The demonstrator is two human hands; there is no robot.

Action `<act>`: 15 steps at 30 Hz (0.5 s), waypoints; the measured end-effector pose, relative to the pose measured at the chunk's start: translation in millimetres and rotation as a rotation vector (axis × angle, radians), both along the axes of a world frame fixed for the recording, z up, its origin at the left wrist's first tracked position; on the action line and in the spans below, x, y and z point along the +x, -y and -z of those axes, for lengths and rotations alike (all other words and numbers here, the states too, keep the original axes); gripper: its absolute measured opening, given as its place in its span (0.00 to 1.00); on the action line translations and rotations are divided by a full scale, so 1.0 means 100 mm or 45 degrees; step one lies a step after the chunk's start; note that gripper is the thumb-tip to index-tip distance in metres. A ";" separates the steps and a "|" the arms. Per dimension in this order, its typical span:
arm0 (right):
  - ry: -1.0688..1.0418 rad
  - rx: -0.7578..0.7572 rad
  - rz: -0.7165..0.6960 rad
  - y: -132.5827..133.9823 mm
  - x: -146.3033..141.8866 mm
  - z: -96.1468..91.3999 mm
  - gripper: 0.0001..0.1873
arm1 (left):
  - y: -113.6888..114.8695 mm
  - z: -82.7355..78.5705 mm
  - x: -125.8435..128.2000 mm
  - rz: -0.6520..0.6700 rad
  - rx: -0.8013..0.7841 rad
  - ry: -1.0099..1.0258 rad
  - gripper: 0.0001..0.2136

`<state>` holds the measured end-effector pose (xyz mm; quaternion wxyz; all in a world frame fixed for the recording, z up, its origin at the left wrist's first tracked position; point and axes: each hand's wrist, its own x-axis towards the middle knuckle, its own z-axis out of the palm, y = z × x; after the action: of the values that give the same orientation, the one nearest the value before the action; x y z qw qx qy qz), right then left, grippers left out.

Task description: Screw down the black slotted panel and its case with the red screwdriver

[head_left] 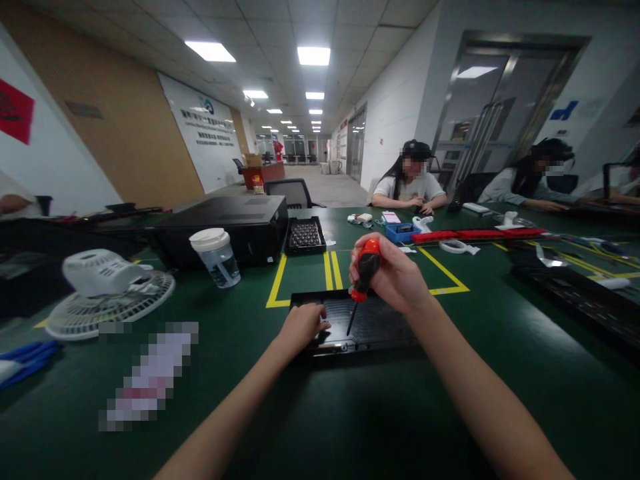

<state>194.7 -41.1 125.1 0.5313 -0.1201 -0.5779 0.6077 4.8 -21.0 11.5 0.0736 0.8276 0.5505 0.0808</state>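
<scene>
In my right hand (395, 273) is a screwdriver (369, 261) with a red and black handle. Its shaft slants down, and the tip is over the near part of a black rectangular panel (383, 327); I cannot tell whether it touches. My left hand (303, 325) is closed on the panel's left end, fingers bent and pointing right. The panel lies flat on the green table (240, 387), and my right forearm covers part of its right end.
A black case (220, 223), lidded cup (217, 257) and white fan (105, 287) stand left. Beyond the panel are a black tray (305, 235) and blue box (401, 232). A long black part (575, 300) lies right. Other people sit across the table.
</scene>
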 end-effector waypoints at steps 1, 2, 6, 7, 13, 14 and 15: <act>0.004 -0.003 0.004 0.00 0.00 0.00 0.12 | -0.01 0.01 0.01 -0.001 -0.006 0.000 0.09; 0.008 -0.005 0.008 0.00 0.00 0.00 0.12 | -0.02 0.01 0.03 -0.001 -0.008 0.003 0.08; 0.007 -0.007 0.011 -0.01 0.00 0.00 0.12 | -0.04 0.03 0.05 -0.002 -0.008 0.026 0.05; 0.003 -0.004 0.007 -0.01 0.00 0.01 0.12 | -0.04 0.03 0.05 0.000 -0.005 0.036 0.05; -0.036 0.000 -0.022 0.00 0.00 0.00 0.12 | 0.00 0.01 0.01 0.039 -0.008 0.137 0.06; -0.043 -0.004 -0.017 0.00 0.00 0.00 0.12 | 0.01 0.01 0.00 0.047 -0.022 0.186 0.06; -0.057 -0.008 -0.008 -0.01 0.00 0.00 0.13 | 0.03 0.01 -0.01 0.054 -0.042 0.250 0.06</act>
<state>194.5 -40.5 125.3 0.5418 -0.1064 -0.5644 0.6136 4.2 -23.8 10.6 0.1425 0.8258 0.5244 0.1507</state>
